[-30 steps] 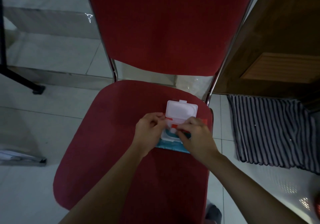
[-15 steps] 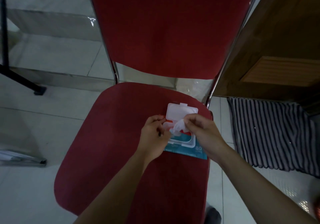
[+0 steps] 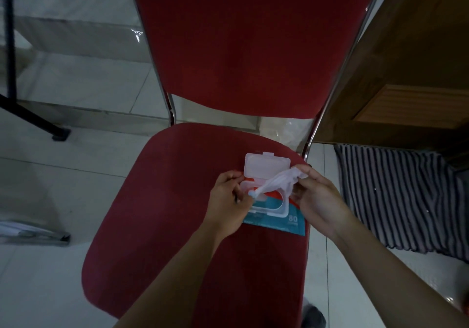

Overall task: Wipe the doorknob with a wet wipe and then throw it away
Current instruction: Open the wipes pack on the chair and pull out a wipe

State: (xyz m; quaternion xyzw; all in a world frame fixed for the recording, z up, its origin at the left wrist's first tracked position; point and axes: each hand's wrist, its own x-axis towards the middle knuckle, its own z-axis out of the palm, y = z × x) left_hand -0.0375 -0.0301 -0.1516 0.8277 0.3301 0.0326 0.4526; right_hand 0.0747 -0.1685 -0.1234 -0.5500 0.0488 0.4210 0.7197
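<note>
Bare seat (image 3: 157, 213) left of pack (image 3: 276, 219)

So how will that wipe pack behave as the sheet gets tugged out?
The wipe pack looks soft and light, so it would likely lift or slide on the chair seat unless the left hand pins it. The wet wipe, pinched by the right hand, hangs limp and probably stretches.

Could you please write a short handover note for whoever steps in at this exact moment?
Right hand: pinching a wet wipe, partly drawn out, its lower end at the opening.
Left hand: pressing down the wipes pack, which lies on the red chair seat, lid flipped open.
Done: pack opened, wipe started.
Left: free the wipe, wipe the doorknob (not in view), then bin the wipe.
</note>
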